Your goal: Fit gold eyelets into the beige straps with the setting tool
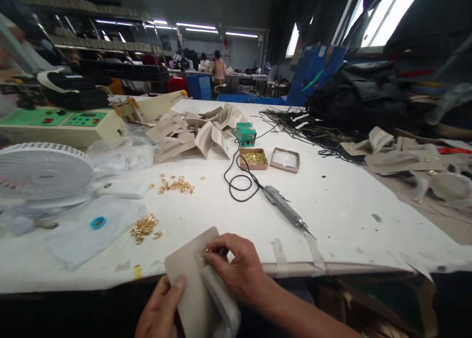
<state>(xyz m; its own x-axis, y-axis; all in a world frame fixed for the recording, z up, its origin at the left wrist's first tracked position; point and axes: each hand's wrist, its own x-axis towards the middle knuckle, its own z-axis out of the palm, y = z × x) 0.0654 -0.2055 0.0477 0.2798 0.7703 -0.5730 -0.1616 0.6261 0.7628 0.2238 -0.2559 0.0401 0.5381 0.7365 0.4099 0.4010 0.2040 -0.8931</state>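
"While the left hand (162,301) grips the beige panel (190,274) by its left edge, what does the right hand (238,267) hold?"

"Its thumb and fingers are pinched on a small gold piece (208,251) at the panel's face; blur hides how it sits."

"What could go wrong?"

"It could slip from so small a pinch, or sit crooked if the panel flexes. The panel is held at the near edge of the worktop (354,210), lower part on the person's side, so a dropped piece could fall below."

"And room to move?"

"Bare worktop lies rightward, up to the powered screwdriver (283,208); a wide sweep could knock that. Leftward, the nearer gold pile (144,227) is close to the panel, so a careless swing might scatter it."
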